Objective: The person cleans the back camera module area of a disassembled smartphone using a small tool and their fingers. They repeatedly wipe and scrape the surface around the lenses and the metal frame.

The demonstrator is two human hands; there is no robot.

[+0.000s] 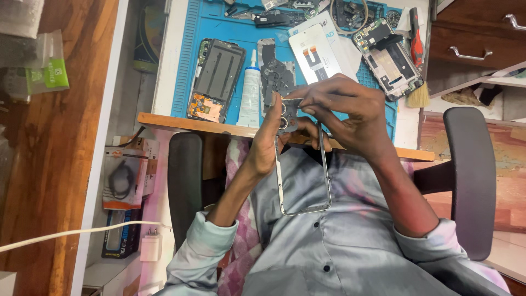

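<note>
Two bare hands meet over the near edge of a wooden workbench (181, 123), both closed on a thin metal phone frame (303, 181). Left hand (268, 140): fingers extended upward along the left rail of the frame, thumb and fingertips pressed against its upper end beside the camera-ring section (286, 114). Right hand (350, 112): fingers curled tightly, thumb and forefinger pinched on the top edge of the same frame; whether a small tool sits between them cannot be told. Frame: held upright in the air, just in front of the bench edge and above the person's grey shirt (339, 241); its open rectangular lower part hangs free, apart from the bench.

Behind the hands, a blue work mat (192, 55) covers the bench. On it, from left to right: a dark phone body (216, 77) lying opened, a white tube (251, 93) with a narrow nozzle, a black inner cover plate (274, 74), a white flat box (318, 52), and a second opened phone (386, 57) with its circuit parts exposed. A small brush (419, 97) lies at the mat's right margin, with a red-handled tool (416, 44) beyond it. The armrests of a black chair (471, 175) flank the person. A white cable (76, 233) runs to a charger at lower left.
</note>
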